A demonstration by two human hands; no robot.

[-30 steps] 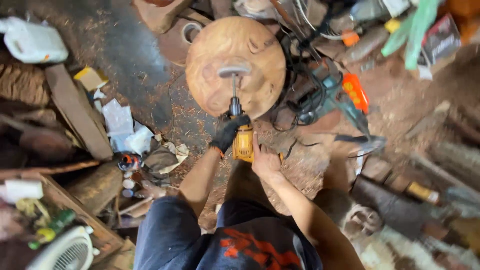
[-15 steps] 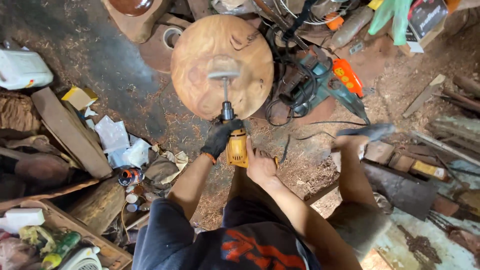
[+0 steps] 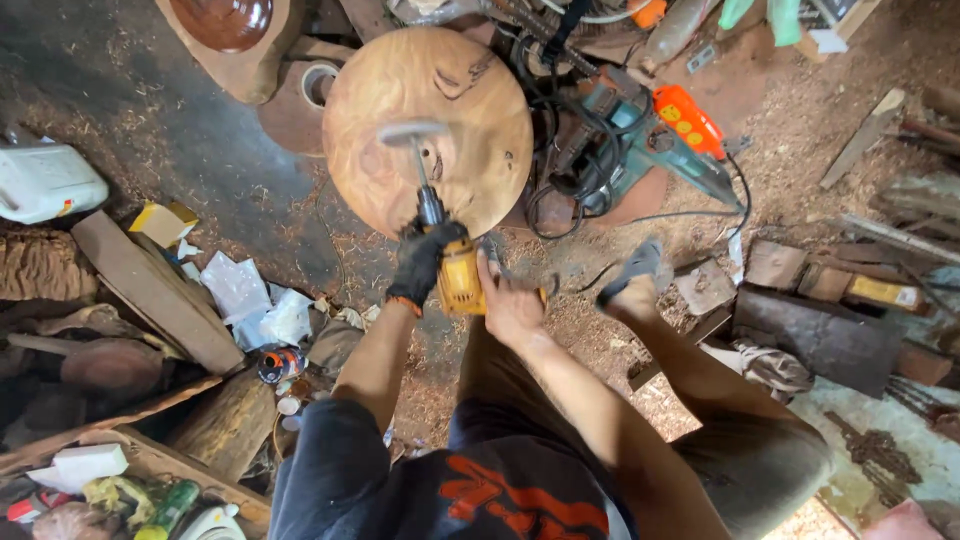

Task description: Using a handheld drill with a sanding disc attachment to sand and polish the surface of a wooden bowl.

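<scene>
A round wooden slab (image 3: 440, 90) lies on the sawdust-covered floor in front of me. A yellow power drill (image 3: 461, 280) carries a long shaft with a flat sanding disc (image 3: 412, 133) that rests on the slab. My left hand (image 3: 420, 262), in a black glove, grips the front of the drill near the chuck. My bare right hand (image 3: 510, 305) holds the drill's rear body. I am seated or crouched, my knees to either side, one foot (image 3: 630, 272) stretched toward the slab.
A teal and orange power tool (image 3: 655, 135) with tangled black cables lies right of the slab. Dark wooden bowls (image 3: 225, 25) sit at top left. Planks, a white jug (image 3: 45, 180), rags, spray cans and wood offcuts crowd both sides.
The view has shifted so the slab and drill sit further left and lower in frame. Both hands keep their grip on the drill, with the disc still on the slab.
</scene>
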